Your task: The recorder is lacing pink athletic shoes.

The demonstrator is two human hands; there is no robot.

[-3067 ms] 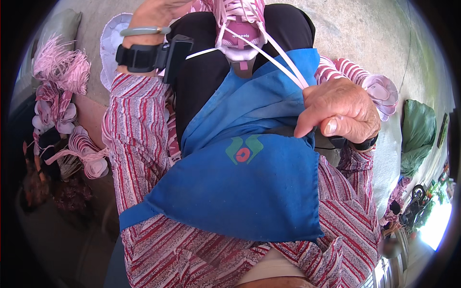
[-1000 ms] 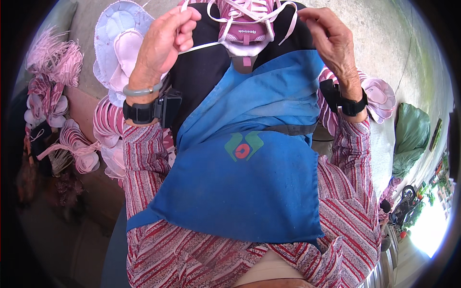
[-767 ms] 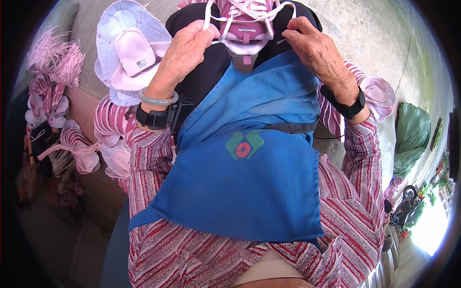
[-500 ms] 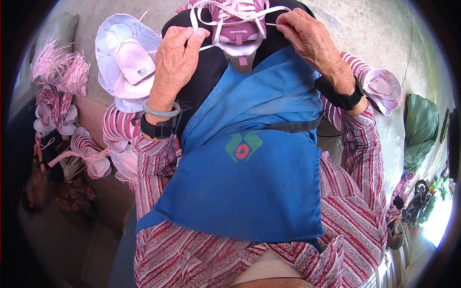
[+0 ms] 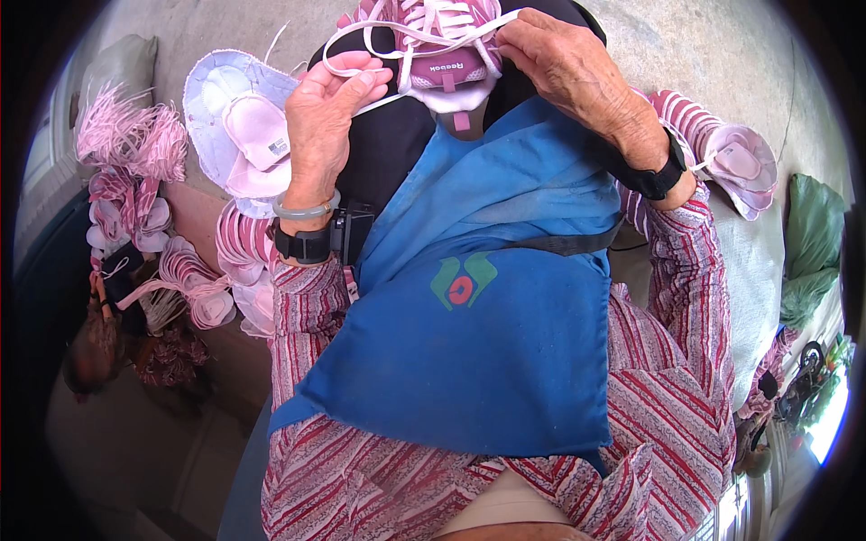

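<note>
1. Fingers of left hand (image 5: 329,113) pinched closed on the white lace (image 5: 379,38).
2. Right hand (image 5: 564,63) fingers closed, gripping the same lace.
3. Pink shoe upper (image 5: 442,54) rests on the lap, above blue apron (image 5: 478,307).

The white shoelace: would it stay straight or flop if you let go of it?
Probably flop. The white shoelace already sags in a loose loop between the left hand and the right hand, so it looks soft and light. It seems threaded through the pink shoe, so it likely would not drop away.
</note>
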